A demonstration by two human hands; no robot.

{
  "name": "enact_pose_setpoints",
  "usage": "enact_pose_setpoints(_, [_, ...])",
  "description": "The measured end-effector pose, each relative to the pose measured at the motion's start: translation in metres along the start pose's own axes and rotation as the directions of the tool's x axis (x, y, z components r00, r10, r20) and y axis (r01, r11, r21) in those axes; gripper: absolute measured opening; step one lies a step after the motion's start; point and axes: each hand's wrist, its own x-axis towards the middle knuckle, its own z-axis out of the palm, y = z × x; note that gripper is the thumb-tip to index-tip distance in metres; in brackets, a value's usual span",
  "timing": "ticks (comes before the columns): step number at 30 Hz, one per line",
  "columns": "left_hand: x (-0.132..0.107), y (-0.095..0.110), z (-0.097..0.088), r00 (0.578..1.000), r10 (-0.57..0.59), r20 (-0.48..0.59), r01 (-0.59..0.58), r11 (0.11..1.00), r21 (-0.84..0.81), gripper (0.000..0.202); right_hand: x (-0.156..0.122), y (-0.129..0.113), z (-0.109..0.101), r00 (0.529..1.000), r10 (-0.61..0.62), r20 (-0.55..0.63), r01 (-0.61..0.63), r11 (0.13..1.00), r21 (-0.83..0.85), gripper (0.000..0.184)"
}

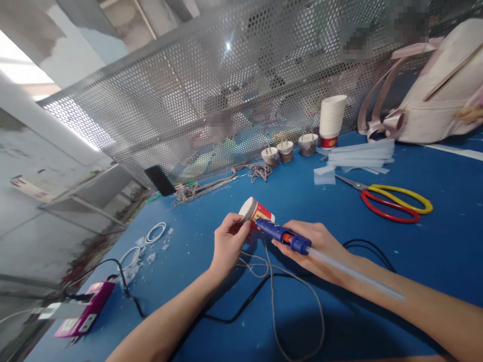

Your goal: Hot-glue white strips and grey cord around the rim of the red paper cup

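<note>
Along the bottom centre of the frame, a loop of thin grey cord (272, 301) hangs loosely over a black cable (247, 307) on the blue table (294, 193). Just above it, at the middle of the frame, the left hand (228, 246) pinches a small red-and-white paper cup (266, 213), thumb and fingers closed on its side near the end wound with grey cord. The cup lies tilted on its side, that end toward the left. From the right, the right hand (320, 246) has its fingers wrapped around a blue glue gun (277, 232), a clear glue stick (354, 274) jutting from its rear; whether the trigger is pressed I cannot tell. The nozzle points at the cup near the left thumb, touching or just short of it.

For a neat job, I'd lay a thin, short bead close to the winding, press the cord in promptly and turn the cup little by little. The left fingertips would be safer shifted back from the hot tip, with the cord loop kept clear of the cable.

Farther off, scissors (372, 190) lie at right, three cord-wrapped cups (286, 152) stand at upper centre, and a cup stack (332, 118) rises beside them.
</note>
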Motion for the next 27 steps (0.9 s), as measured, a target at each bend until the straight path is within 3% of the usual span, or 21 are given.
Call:
enact_pose_setpoints(13, [0.0001,0.0001,-0.0008,1.0,0.007,0.008,-0.007,1.0,0.0,0.012,-0.0019,0.0015,-0.0008,1.0,-0.013,0.017,0.014,0.999,-0.038,0.016])
enact_pose_setpoints(19, [0.0,0.0011,-0.0008,1.0,0.003,0.01,-0.003,1.0,0.009,0.012,0.0003,-0.0011,-0.0053,0.999,0.034,-0.006,-0.034,0.998,-0.048,0.017])
enact_pose_setpoints(24, [0.0001,0.0014,-0.0007,1.0,0.004,0.014,-0.004,1.0,-0.001,0.011,-0.0016,-0.0002,-0.002,1.0,-0.013,0.013,0.014,0.998,-0.054,0.016])
enact_pose_setpoints(27, [0.0003,0.0007,-0.001,1.0,0.023,0.013,-0.023,1.0,0.008,0.011,-0.0006,-0.0004,-0.0036,1.0,0.03,0.01,-0.029,0.998,-0.049,0.016])
